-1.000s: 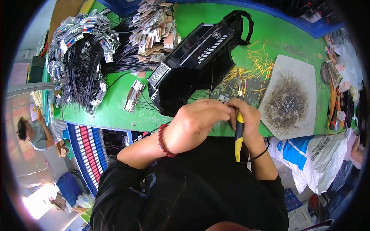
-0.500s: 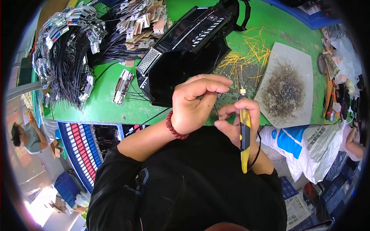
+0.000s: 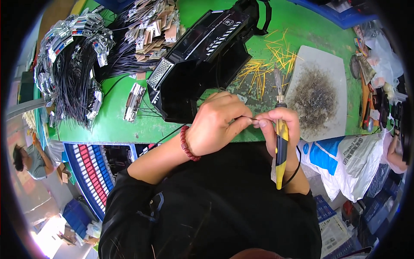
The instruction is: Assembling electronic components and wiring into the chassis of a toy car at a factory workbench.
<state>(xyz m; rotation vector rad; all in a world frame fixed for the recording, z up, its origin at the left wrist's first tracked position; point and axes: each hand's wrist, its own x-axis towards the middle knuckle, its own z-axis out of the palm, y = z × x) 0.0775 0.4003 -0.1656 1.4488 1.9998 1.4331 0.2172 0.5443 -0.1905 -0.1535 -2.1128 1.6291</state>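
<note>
My left hand [image 3: 215,123], with a red bead bracelet [image 3: 185,144] at its wrist, is closed in a pinch on a thin dark wire [image 3: 255,119]. My right hand [image 3: 288,121] meets it there, thumb and forefinger pinching the wire's other end. That same hand also holds a yellow and black soldering iron [image 3: 281,146], its metal tip pointing away from me. Just beyond my left hand lies a black plastic toy vehicle body [image 3: 207,34], its dark hollow side facing me. Thin wires run by its near edge, partly hidden by my left hand.
Thin yellow sticks [image 3: 257,73] lie scattered beside a grey board [image 3: 338,64] heaped with dark residue. Silver modules with black wires [image 3: 71,26] and a pile of small brown-and-silver boards [image 3: 155,26] fill the far left. One module [image 3: 134,102] lies apart. Hand tools [image 3: 371,103] crowd the right edge.
My hands have come together, fingertips now meeting on the wire. The left hand turned over to show its back; the right moved slightly right with the soldering iron.
</note>
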